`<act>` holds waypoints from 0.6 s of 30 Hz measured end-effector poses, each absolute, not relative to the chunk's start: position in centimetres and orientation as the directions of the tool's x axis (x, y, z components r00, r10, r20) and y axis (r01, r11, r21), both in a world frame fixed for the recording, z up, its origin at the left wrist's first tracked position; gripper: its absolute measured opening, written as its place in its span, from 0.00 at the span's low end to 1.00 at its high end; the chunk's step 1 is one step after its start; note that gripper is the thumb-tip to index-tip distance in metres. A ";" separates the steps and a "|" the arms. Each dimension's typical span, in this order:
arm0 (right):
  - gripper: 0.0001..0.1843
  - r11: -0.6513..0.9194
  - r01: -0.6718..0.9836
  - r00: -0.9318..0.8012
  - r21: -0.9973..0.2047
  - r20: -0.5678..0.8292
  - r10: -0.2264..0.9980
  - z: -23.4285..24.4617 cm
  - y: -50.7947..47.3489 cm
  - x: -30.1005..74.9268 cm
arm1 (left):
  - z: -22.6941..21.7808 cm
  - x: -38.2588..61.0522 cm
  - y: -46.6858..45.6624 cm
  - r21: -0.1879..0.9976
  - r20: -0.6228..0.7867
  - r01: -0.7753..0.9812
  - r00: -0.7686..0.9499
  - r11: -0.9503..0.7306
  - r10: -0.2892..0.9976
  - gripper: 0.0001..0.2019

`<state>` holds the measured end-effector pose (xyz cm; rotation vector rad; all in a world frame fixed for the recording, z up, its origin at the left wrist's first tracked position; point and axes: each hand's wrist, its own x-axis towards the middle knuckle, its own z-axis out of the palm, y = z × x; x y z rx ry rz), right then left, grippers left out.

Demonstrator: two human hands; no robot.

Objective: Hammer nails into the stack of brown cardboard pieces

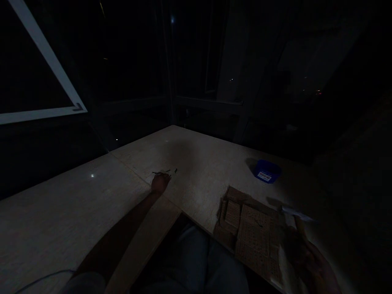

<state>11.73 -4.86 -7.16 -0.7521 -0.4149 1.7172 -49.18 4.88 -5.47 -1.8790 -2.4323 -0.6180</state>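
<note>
My left hand [159, 183] reaches out over the pale tabletop, its fingers bent down among several small thin dark pieces that look like nails [175, 170]. Its fingers look closed, but the dim light hides what is between them. At the lower right, my right hand [312, 261] is wrapped around the handle of a hammer [298, 224], whose head shows as a pale streak. Just left of the hammer lies a worn brown cardboard piece [254, 228] with layered, torn patches, at the near edge of the table.
A blue plastic tub [267, 171] with a white label stands at the right. Dark window panes border the tabletop [208, 163] at the back, and a pale window frame [52, 112] angles in at upper left. A thin cable [45, 277] lies at lower left.
</note>
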 end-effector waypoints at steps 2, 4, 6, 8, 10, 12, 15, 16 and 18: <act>0.13 -0.289 -0.721 -0.141 -0.630 -0.275 0.951 -7.2 -4.9 11.8 | -5.4 -48.9 5.0 0.281 0.221 0.929 -0.306 0.240 0.926 0.14; 0.15 -0.304 -0.713 -0.162 -0.632 -0.273 0.948 -7.1 -4.9 11.8 | -5.3 -48.6 5.0 0.282 0.211 0.917 -0.345 0.281 0.914 0.15; 0.18 -0.323 -0.707 -0.190 -0.629 -0.271 0.944 -7.0 -4.8 11.8 | -5.0 -48.4 4.9 0.326 0.211 0.897 -0.376 0.298 0.902 0.16; 0.20 -0.338 -0.713 -0.203 -0.615 -0.280 0.938 -7.0 -4.6 11.9 | -4.6 -48.1 4.6 0.396 0.228 0.877 -0.382 0.273 0.896 0.17; 0.18 -0.344 -0.728 -0.194 -0.592 -0.303 0.933 -7.0 -4.4 11.9 | -4.1 -47.4 4.4 0.468 0.269 0.863 -0.346 0.193 0.899 0.16; 0.15 -0.349 -0.746 -0.184 -0.567 -0.328 0.926 -6.9 -4.3 11.9 | -3.4 -46.1 4.4 0.529 0.330 0.846 -0.282 0.071 0.901 0.16; 0.14 -0.370 -0.768 -0.208 -0.522 -0.342 0.916 -6.7 -4.2 11.7 | -1.9 -42.6 4.8 0.603 0.416 0.788 -0.178 -0.124 0.892 0.16; 0.15 -0.349 -0.787 -0.193 -0.508 -0.334 0.922 -6.6 -4.1 11.6 | -1.3 -40.9 5.0 0.621 0.439 0.761 -0.140 -0.187 0.888 0.16; 0.17 -0.367 -0.790 -0.221 -0.491 -0.331 0.918 -6.5 -4.0 11.4 | 0.0 -37.2 4.9 0.654 0.459 0.692 -0.042 -0.306 0.887 0.16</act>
